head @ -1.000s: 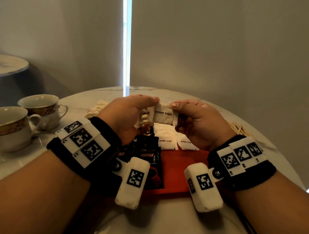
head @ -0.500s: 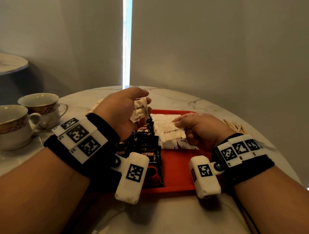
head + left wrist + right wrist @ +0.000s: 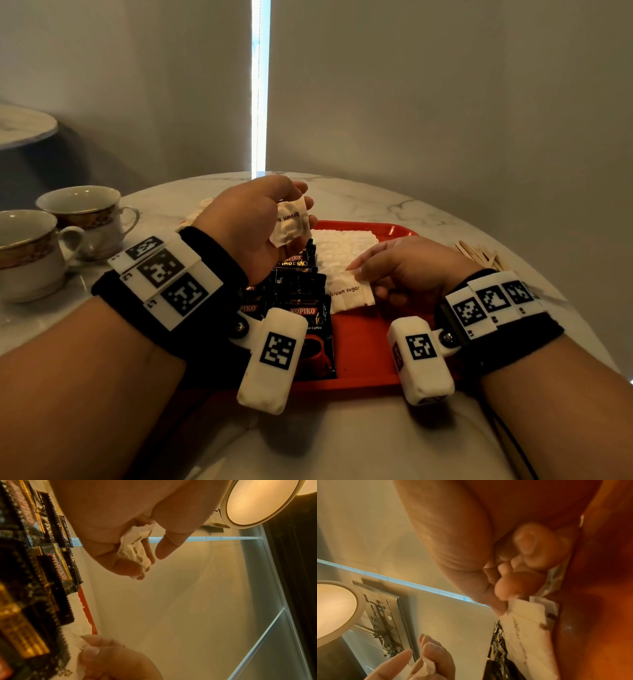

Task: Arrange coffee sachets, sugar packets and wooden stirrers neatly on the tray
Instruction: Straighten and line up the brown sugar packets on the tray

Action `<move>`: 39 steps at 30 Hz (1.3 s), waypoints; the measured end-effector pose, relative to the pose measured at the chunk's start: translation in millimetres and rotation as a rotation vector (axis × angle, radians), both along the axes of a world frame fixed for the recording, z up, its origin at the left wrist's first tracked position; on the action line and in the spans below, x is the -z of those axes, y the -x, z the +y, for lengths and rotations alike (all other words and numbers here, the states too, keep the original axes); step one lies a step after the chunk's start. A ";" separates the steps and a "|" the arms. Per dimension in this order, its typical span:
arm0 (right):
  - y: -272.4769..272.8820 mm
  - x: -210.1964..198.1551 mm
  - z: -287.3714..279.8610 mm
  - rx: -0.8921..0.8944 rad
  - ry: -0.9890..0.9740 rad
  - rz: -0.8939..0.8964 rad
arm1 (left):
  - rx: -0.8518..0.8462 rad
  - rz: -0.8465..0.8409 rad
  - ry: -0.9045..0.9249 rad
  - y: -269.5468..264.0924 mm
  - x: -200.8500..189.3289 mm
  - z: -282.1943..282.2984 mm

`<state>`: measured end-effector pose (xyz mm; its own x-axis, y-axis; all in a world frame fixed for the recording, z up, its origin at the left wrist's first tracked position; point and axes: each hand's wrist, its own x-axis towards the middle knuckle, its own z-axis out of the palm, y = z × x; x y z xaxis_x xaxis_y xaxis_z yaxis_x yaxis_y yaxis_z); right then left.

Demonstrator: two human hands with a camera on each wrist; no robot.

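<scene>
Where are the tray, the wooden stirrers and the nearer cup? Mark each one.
tray [image 3: 363, 346], head view, bare red floor.
wooden stirrers [image 3: 479, 253], head view, middle of the pile.
nearer cup [image 3: 29, 270], head view, its side wall.

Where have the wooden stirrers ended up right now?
In the head view the wooden stirrers lie on the marble table, off the red tray, just beyond its far right corner, behind the right hand.
</scene>
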<state>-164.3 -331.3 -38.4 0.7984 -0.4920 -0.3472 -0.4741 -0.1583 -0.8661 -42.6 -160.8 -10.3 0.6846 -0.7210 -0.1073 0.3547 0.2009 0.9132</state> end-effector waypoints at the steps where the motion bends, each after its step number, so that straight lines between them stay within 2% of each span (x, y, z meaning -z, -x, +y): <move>1: -0.2 0.0 0.4 0.001 -0.002 -0.006 | 0.002 0.005 0.006 0.3 -0.3 0.4; 15: 0.5 -1.3 5.4 0.027 -0.007 -0.020 | 0.013 0.009 -0.009 0.8 0.2 1.0; 21: -0.1 -2.2 5.4 0.086 0.055 -0.082 | -0.001 0.014 0.012 0.7 1.6 -0.8; 28: 0.9 -3.2 14.1 -0.023 -0.178 0.020 | -0.026 0.057 0.049 -1.8 3.7 -5.8; 34: -0.3 -3.0 14.9 -0.038 -0.219 0.010 | -0.028 0.044 0.059 -1.8 5.5 -9.5; 37: 0.6 -2.9 14.3 -0.029 -0.198 -0.044 | -0.001 -0.003 0.052 -2.6 7.6 -7.3; 39: 0.0 -4.4 14.4 -0.023 -0.162 -0.149 | 0.035 -0.050 0.048 -5.4 9.1 -5.3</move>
<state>-164.4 -316.8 -34.0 0.8573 -0.4204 -0.2973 -0.3366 -0.0208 -0.9414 -37.3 -166.2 -19.4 0.6628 -0.7478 -0.0385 0.3161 0.2329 0.9197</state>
